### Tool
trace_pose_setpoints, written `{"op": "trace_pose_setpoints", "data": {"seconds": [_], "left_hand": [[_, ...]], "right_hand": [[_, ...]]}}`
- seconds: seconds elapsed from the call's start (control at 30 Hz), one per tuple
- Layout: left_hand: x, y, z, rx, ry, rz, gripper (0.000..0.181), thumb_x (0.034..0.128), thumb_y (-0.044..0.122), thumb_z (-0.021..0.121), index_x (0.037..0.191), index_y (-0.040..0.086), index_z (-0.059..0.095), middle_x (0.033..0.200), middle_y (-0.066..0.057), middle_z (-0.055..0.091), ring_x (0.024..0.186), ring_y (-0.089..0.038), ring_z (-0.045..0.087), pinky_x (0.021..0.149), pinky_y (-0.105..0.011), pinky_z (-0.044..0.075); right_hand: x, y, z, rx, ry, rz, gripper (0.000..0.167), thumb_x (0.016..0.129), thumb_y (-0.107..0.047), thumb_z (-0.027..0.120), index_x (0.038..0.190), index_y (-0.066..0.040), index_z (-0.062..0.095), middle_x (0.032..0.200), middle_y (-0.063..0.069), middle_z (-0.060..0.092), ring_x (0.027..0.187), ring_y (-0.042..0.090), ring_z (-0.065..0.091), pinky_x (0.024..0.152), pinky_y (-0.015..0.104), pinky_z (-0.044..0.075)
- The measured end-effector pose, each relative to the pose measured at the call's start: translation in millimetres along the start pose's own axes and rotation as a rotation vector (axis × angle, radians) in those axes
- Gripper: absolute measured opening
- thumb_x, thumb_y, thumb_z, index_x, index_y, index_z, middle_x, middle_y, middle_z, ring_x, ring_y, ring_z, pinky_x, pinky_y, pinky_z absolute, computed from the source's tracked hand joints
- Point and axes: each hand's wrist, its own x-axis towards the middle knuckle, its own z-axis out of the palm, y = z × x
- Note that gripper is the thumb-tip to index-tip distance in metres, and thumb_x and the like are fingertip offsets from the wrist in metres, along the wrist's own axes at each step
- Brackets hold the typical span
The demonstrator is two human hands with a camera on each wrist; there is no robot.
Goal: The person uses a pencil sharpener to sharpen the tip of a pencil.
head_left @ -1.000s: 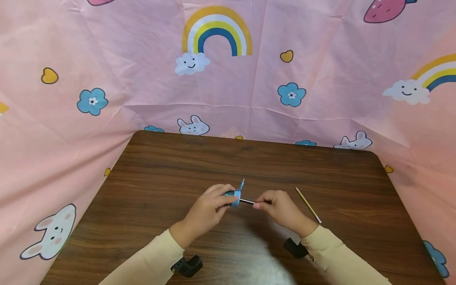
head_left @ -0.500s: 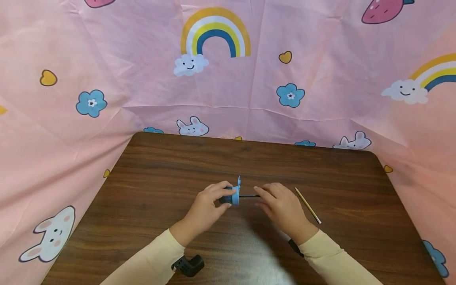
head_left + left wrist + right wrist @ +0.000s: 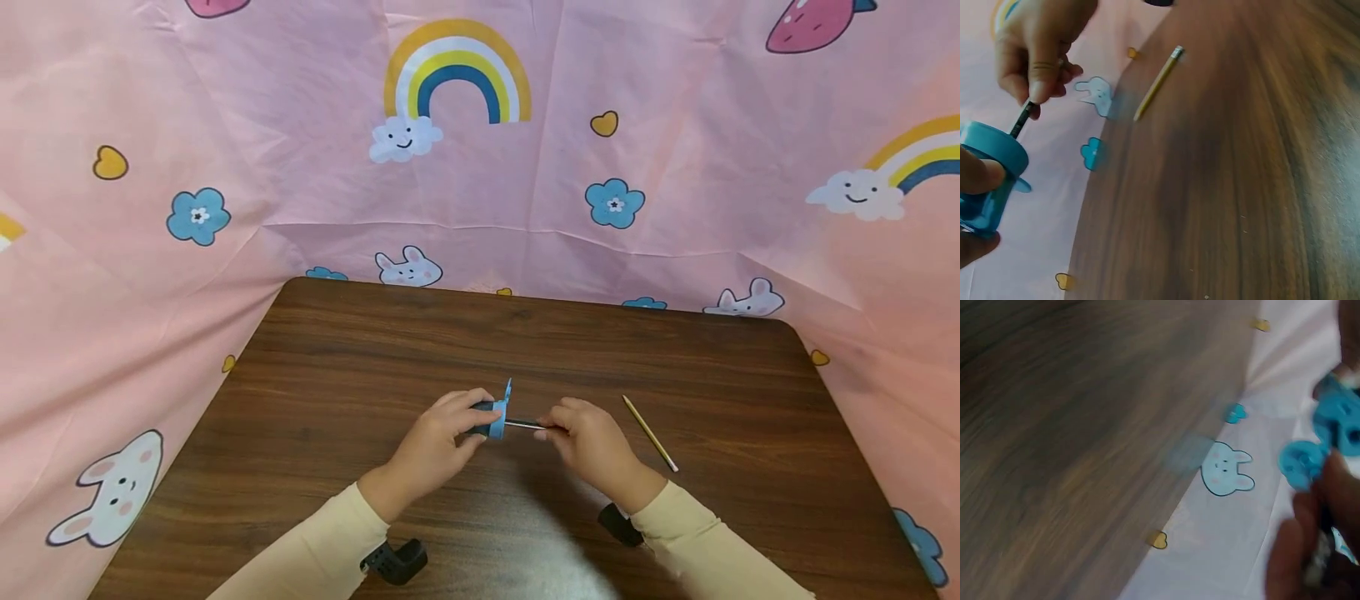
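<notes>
My left hand (image 3: 429,446) grips a small dark container with a blue rim (image 3: 498,419), held on its side with the mouth toward the right. Its blue flip lid (image 3: 507,390) stands open at the upper edge. My right hand (image 3: 596,442) pinches a thin dark pencil (image 3: 522,424), whose other end reaches the container's mouth. In the left wrist view the translucent blue container (image 3: 991,150) shows between finger and thumb, with the dark pencil (image 3: 1020,120) entering its top. The right wrist view is blurred; the round blue lid (image 3: 1301,464) is beside the right fingers.
A yellow pencil with a white end (image 3: 649,432) lies on the brown wooden table (image 3: 360,333), right of my right hand. Pink patterned cloth (image 3: 487,183) hangs behind and at both sides of the table. Black wrist devices (image 3: 397,562) show under the sleeves.
My right fingers, more spread half a second ago, are closer together around the dark pencil. The container and lid have shifted and tilted slightly; the yellow pencil stays put.
</notes>
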Motion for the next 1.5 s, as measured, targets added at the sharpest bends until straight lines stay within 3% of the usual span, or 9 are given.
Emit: {"op": "trace_pose_setpoints", "data": {"seconds": [0.17, 0.3, 0.4, 0.6, 0.8, 0.97, 1.27, 1.37, 1.5], "left_hand": [[0.8, -4.2, 5.0, 0.117, 0.083, 0.252, 0.037, 0.0703, -0.014, 0.078, 0.103, 0.004, 0.075, 0.112, -0.009, 0.064, 0.108, -0.025, 0.059, 0.088, -0.027, 0.054], [3.4, -4.0, 6.7, 0.129, 0.102, 0.279, 0.037, 0.0698, -0.014, 0.078, 0.101, 0.005, 0.075, 0.111, -0.010, 0.064, 0.107, -0.025, 0.060, 0.090, -0.026, 0.053], [6.1, -2.2, 6.1, 0.092, 0.097, 0.177, 0.036, 0.0718, -0.011, 0.078, 0.105, 0.004, 0.075, 0.113, -0.009, 0.064, 0.109, -0.025, 0.060, 0.087, -0.028, 0.055], [9.2, 3.3, 1.3, -0.010, 0.076, -0.059, 0.040, 0.0743, -0.008, 0.078, 0.112, 0.005, 0.073, 0.119, -0.007, 0.064, 0.107, -0.023, 0.059, 0.070, -0.024, 0.056], [7.7, 8.6, -2.3, -0.136, 0.025, -0.228, 0.040, 0.0773, -0.005, 0.077, 0.115, 0.006, 0.072, 0.122, -0.002, 0.063, 0.103, -0.018, 0.059, 0.069, -0.022, 0.053], [6.3, 8.3, -1.2, -0.032, 0.007, -0.097, 0.040, 0.0769, -0.007, 0.076, 0.114, 0.007, 0.072, 0.121, -0.005, 0.063, 0.111, -0.022, 0.058, 0.078, -0.026, 0.056], [0.5, -0.3, 7.1, 0.096, 0.098, 0.249, 0.032, 0.0728, -0.012, 0.077, 0.101, 0.004, 0.075, 0.112, -0.010, 0.064, 0.109, -0.025, 0.059, 0.090, -0.028, 0.054], [-0.8, -1.8, 9.3, 0.051, 0.091, 0.206, 0.033, 0.0734, -0.012, 0.077, 0.103, 0.004, 0.075, 0.114, -0.010, 0.064, 0.111, -0.026, 0.058, 0.089, -0.028, 0.054], [1.4, -1.0, 9.1, -0.014, 0.075, 0.053, 0.038, 0.0729, -0.010, 0.078, 0.108, 0.004, 0.074, 0.117, -0.008, 0.064, 0.110, -0.025, 0.059, 0.082, -0.027, 0.056]], "right_hand": [[9.4, 9.3, -13.5, 0.466, -0.331, 0.417, 0.013, 0.089, -0.012, 0.069, 0.084, 0.000, 0.071, 0.069, -0.002, 0.059, 0.057, 0.007, 0.048, 0.051, 0.026, 0.046], [13.1, 13.8, -18.1, 0.515, -0.390, 0.493, 0.017, 0.091, -0.014, 0.066, 0.090, 0.003, 0.072, 0.072, 0.003, 0.063, 0.062, 0.010, 0.053, 0.056, 0.031, 0.049], [12.1, 10.6, -16.5, 0.286, -0.278, 0.361, 0.020, 0.089, -0.019, 0.070, 0.100, -0.003, 0.074, 0.086, 0.002, 0.067, 0.073, 0.009, 0.057, 0.061, 0.028, 0.050], [3.6, 7.8, -6.1, -0.249, 0.125, -0.183, 0.035, 0.078, -0.010, 0.081, 0.111, -0.005, 0.072, 0.098, 0.006, 0.064, 0.084, 0.018, 0.059, 0.064, 0.029, 0.053], [0.9, 12.6, 6.9, -0.353, 0.316, -0.405, 0.020, 0.098, -0.009, 0.055, 0.095, -0.002, 0.073, 0.082, 0.004, 0.058, 0.068, 0.016, 0.052, 0.053, 0.023, 0.047], [0.6, 5.6, 7.4, -0.205, 0.243, -0.251, 0.011, 0.074, -0.003, 0.080, 0.084, -0.004, 0.075, 0.071, 0.000, 0.050, 0.062, 0.010, 0.042, 0.048, 0.017, 0.040], [12.6, 4.5, -14.3, 0.486, -0.336, 0.456, 0.013, 0.085, -0.013, 0.074, 0.084, 0.001, 0.074, 0.068, -0.005, 0.059, 0.057, 0.006, 0.044, 0.049, 0.022, 0.040], [14.4, 4.4, -15.0, 0.402, -0.359, 0.446, 0.013, 0.085, -0.014, 0.073, 0.085, -0.001, 0.074, 0.072, -0.003, 0.061, 0.061, 0.008, 0.047, 0.051, 0.023, 0.042], [9.5, -0.9, -11.7, 0.031, -0.211, 0.215, 0.024, 0.082, -0.021, 0.078, 0.100, -0.006, 0.074, 0.085, -0.003, 0.061, 0.072, 0.009, 0.052, 0.058, 0.024, 0.047]]}}
